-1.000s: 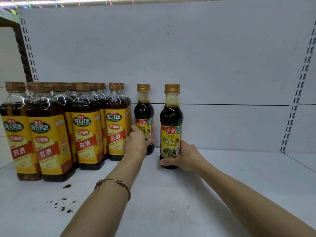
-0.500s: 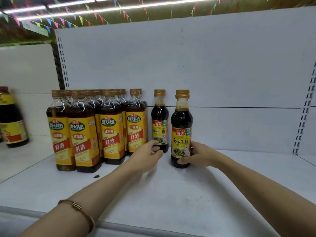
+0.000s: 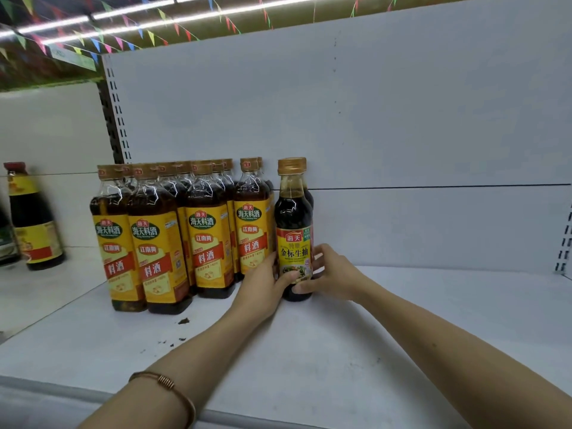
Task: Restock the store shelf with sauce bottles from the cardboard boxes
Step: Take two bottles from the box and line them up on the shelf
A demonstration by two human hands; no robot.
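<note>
Head view: fingers [image 3: 322, 257] around bottle [image 3: 293, 218]

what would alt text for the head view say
Both hands, left and right, grip a small soy sauce bottle standing on a white shelf, beside a block of taller yellow-labelled cooking wine bottles. Another small bottle stands hidden just behind it.

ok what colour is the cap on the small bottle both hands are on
Gold, on the small soy sauce bottle; the cap shows clearly in the head view.
</note>
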